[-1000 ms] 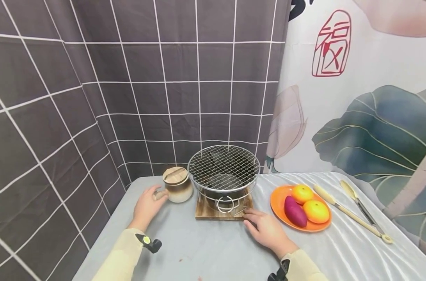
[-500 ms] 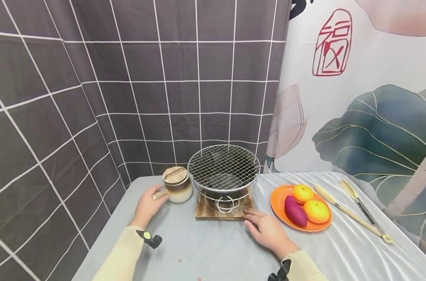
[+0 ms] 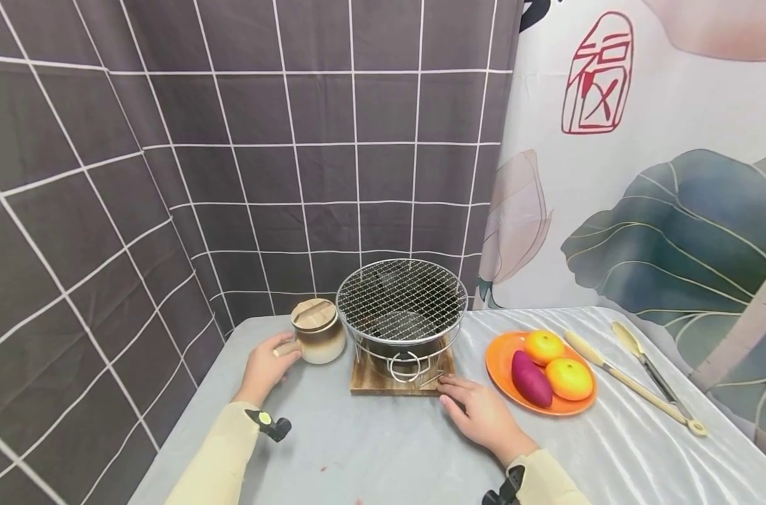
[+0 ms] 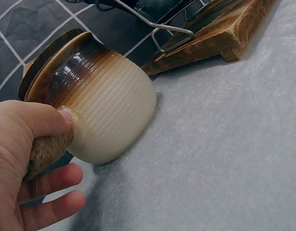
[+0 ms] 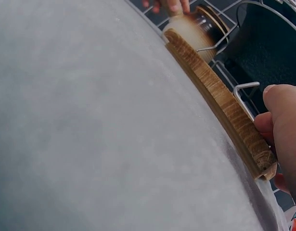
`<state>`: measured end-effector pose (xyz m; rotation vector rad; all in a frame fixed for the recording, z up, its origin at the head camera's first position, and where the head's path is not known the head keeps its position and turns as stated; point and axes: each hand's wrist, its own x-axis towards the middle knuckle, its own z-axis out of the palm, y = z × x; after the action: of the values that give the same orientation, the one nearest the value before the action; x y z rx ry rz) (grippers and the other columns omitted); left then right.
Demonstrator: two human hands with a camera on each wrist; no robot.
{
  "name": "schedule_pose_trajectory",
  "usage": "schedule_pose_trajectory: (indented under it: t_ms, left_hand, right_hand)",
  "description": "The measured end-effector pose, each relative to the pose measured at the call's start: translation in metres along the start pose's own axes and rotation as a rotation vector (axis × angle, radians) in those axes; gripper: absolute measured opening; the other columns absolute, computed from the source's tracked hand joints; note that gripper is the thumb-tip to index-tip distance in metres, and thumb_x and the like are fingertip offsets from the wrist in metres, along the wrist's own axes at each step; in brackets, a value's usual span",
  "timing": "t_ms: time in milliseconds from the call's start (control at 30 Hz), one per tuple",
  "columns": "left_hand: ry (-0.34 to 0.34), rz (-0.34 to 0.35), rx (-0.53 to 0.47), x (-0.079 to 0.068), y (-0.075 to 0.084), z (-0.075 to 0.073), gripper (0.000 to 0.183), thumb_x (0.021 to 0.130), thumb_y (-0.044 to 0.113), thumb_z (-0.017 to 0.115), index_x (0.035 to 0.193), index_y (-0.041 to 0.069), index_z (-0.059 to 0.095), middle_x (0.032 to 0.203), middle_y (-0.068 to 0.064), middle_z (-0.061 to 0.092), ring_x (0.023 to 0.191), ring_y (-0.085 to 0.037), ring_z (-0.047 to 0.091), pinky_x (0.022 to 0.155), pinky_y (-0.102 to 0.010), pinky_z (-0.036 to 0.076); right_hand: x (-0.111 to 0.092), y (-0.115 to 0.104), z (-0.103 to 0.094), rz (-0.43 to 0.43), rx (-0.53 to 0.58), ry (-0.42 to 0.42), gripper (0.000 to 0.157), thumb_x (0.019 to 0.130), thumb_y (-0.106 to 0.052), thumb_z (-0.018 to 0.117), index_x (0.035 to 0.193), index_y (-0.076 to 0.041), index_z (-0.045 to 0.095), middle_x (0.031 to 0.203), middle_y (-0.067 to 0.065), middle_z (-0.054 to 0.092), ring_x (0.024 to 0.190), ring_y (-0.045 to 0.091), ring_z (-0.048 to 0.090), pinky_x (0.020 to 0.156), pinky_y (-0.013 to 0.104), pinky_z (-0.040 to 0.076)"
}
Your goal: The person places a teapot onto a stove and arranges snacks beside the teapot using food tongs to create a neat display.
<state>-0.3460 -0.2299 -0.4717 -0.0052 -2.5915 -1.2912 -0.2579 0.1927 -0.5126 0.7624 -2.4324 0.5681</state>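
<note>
My left hand [image 3: 266, 366] pinches the stubby brown handle [image 4: 49, 151] of a small ceramic pot [image 3: 322, 345]. In the left wrist view the thumb lies over the handle, close to the pot's wall, and two fingertips [image 4: 56, 207] show below it. The pot [image 4: 114, 106] is ribbed cream, shading to glossy brown near the top, and stands upright under a wooden lid [image 3: 315, 315]. My right hand [image 3: 484, 415] rests its fingers on the front right corner of a wooden board [image 3: 379, 382]. On that board stands a round black grill with a wire mesh top [image 3: 402, 298].
Right of the grill, an orange plate [image 3: 503, 379] bears two orange citrus fruits [image 3: 569, 379] and a purple sweet potato [image 3: 531, 379]. Beige-tipped tongs [image 3: 654, 379] lie spread beyond it. A pale cloth covers the table [image 3: 358, 449]. Dark gridded curtain [image 3: 320, 168] hangs behind.
</note>
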Motion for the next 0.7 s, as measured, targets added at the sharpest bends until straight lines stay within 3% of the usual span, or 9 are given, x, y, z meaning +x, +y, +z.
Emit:
schedule_pose_trajectory:
  t_ms: [300,700]
  left_hand:
    - [-0.002,-0.027,-0.02,0.003,-0.0006,0.002,0.039,0.085,0.023,0.079,0.121,0.009,0.07,0.095,-0.019,0.069,0.049,-0.015,0.059,0.045,-0.029,0.052]
    - [0.044,-0.045,-0.064,0.0034,-0.0012,0.0073,0.028,0.084,0.017,0.078,0.109,0.006,0.072,0.097,-0.021,0.07,0.045,-0.017,0.059,0.042,-0.03,0.05]
  right_hand:
    - [-0.0003,0.0011,0.0011,0.0,-0.004,0.006,0.025,0.093,-0.02,0.071,0.114,-0.008,0.077,0.121,0.007,0.073,0.116,0.026,0.067,0.096,0.048,0.052]
    - [-0.0011,0.0004,0.0005,-0.014,-0.01,0.023,0.024,0.093,-0.019,0.071,0.114,-0.008,0.077,0.12,0.007,0.073,0.115,0.026,0.068,0.095,0.047,0.053]
